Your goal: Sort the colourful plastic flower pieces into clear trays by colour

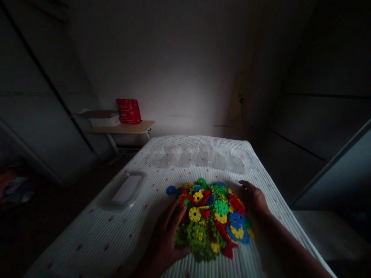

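Note:
A heap of flat plastic snowflake discs [213, 216] in red, yellow, green and blue lies on a white cloth-covered table [101, 235]. My left hand [168, 235] rests flat against the heap's left side with fingers stretched out. My right hand [253, 199] lies against the heap's right side, fingers spread along its edge. Neither hand holds a disc. One blue disc [171, 190] sits slightly apart at the heap's upper left.
A clear plastic tray [203, 156] with several compartments stands at the table's far end. A clear lid [126, 190] lies on the left of the table. Beyond, a small shelf [121, 127] holds a red bag [129, 111] and a box. The room is dark.

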Demonstrator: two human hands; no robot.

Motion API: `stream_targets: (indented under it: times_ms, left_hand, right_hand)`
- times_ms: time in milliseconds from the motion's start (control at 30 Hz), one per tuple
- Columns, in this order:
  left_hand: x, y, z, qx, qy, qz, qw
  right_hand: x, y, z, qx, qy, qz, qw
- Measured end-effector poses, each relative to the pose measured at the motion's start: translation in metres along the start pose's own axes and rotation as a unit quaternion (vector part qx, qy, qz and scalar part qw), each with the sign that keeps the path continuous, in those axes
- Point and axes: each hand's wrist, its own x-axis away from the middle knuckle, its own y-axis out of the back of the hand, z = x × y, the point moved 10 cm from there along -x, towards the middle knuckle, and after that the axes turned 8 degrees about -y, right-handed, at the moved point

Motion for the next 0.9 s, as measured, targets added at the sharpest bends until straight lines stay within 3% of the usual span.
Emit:
stream_targets:
  times_ms: [233, 433, 733, 833, 900]
  left_hand:
    - [-0.018, 0.003, 0.018, 0.011, 0.06, -0.027, 0.998]
    - [-0.03, 0.008, 0.018, 0.031, 0.047, -0.029, 0.998]
    - [-0.017, 0.03, 0.016, 0.097, 0.027, -0.08, 0.992]
    - [-0.014, 0.036, 0.008, 0.093, -0.006, -0.077, 0.993]
    - [-0.012, 0.036, 0.0, 0.055, -0.03, -0.058, 0.996]
  right_hand:
    - [0.001, 0.001, 0.0, 0.017, 0.03, -0.026, 0.999]
    - [0.001, 0.001, 0.0, 0.001, 0.027, -0.017, 0.999]
    - [0.005, 0.016, 0.001, -0.073, -0.023, -0.01, 0.997]
    - [0.014, 0.025, 0.011, -0.085, 0.003, -0.011, 0.996]
    - [0.032, 0.035, 0.033, -0.073, 0.07, -0.023, 0.995]
